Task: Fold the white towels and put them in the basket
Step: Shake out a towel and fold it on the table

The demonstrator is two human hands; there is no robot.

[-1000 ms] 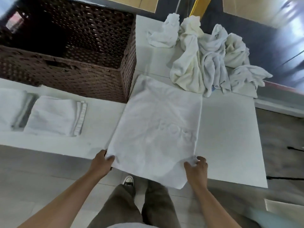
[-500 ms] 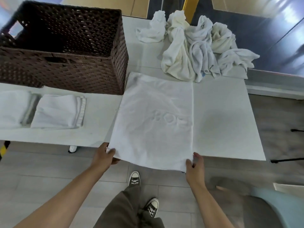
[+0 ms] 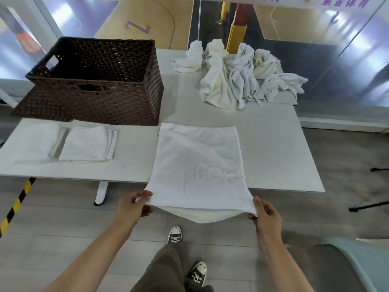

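Observation:
A white towel point(image 3: 195, 165), doubled over, lies on the white table point(image 3: 273, 152) with its near end hanging past the front edge. My left hand point(image 3: 132, 207) pinches its near left corner and my right hand point(image 3: 263, 213) pinches its near right corner, both lifted off the table; the lower layer sags between them. A dark brown woven basket point(image 3: 94, 98) stands at the back left of the table. Two folded white towels point(image 3: 88, 144) lie side by side in front of it. A heap of several crumpled white towels point(image 3: 235, 81) sits at the back right.
The table's front edge runs across the middle of the view, with a white leg point(image 3: 102, 192) below it. Grey floor, my trousers and sneakers point(image 3: 174, 237) are beneath. A yellow-black striped tape point(image 3: 16, 205) runs at the left, and a pale blue chair point(image 3: 357, 266) is at the lower right.
I have stepped back from the table. Both hands have drawn the towel's near corners toward me and lifted them, so more of the towel hangs off the front edge.

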